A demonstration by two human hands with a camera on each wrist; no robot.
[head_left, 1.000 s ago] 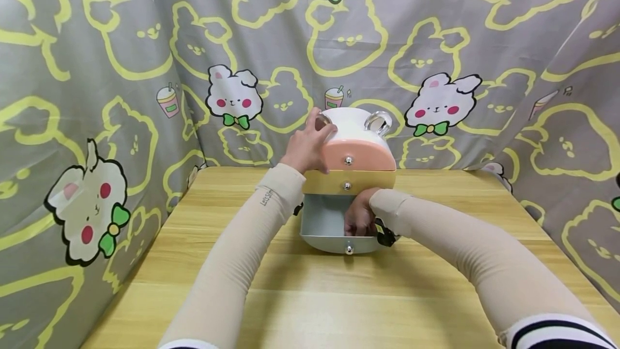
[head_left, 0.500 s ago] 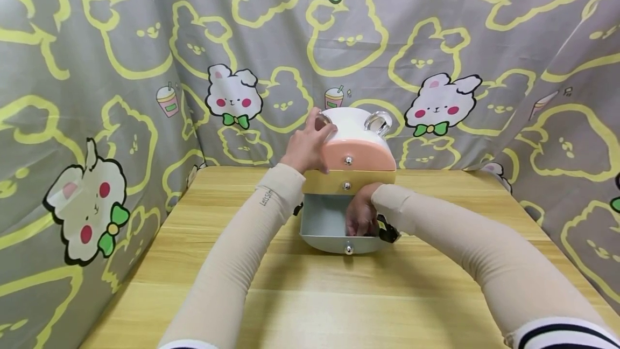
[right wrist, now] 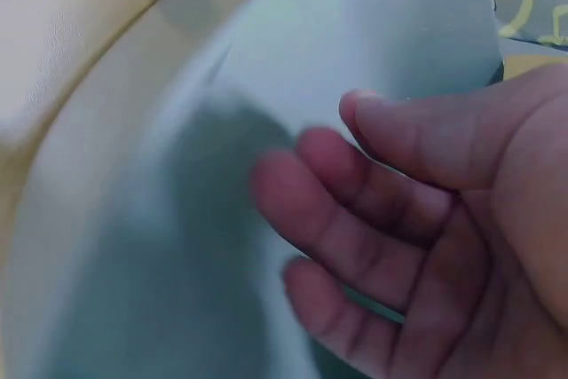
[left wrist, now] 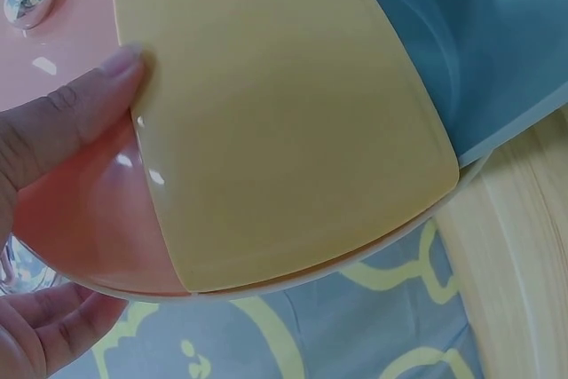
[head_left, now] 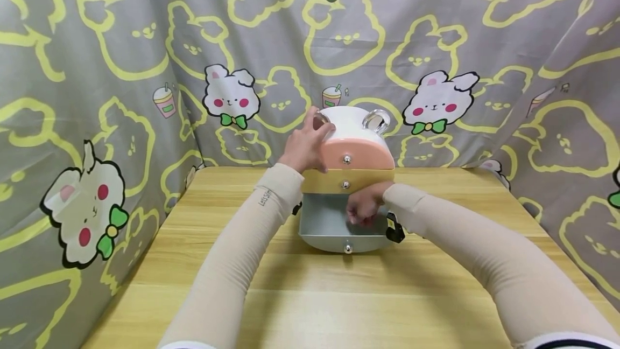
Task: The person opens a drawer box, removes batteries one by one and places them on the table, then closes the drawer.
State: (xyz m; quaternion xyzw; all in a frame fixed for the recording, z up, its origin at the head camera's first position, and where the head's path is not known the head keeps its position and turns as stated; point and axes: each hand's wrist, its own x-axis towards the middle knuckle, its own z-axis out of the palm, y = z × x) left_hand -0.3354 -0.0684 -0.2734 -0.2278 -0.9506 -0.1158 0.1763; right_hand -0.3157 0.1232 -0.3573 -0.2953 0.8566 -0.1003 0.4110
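A small drawer cabinet (head_left: 356,123) with a white top and clear ear-shaped loops stands on the table. Its pink drawer (head_left: 358,151) and yellow drawer (head_left: 324,181) are pushed in, while the grey-blue bottom drawer (head_left: 322,243) is pulled out. My left hand (head_left: 306,147) grips the cabinet's upper left side; in the left wrist view the thumb (left wrist: 80,117) lies on the front and the fingers reach round the side. Over the pulled-out drawer is my right hand (head_left: 365,205), fingers loosely bent. The right wrist view shows nothing between the right fingers (right wrist: 355,237) and thumb.
The wooden table (head_left: 315,300) extends in front of the cabinet and to both sides. A grey patterned curtain (head_left: 281,31) hangs behind and along the sides. A black strap piece (head_left: 394,228) sits at my right wrist, beside the drawer.
My right hand has risen from the front part of the pulled-out drawer and shifted slightly right. The left hand keeps its hold, and the cabinet stays in place.
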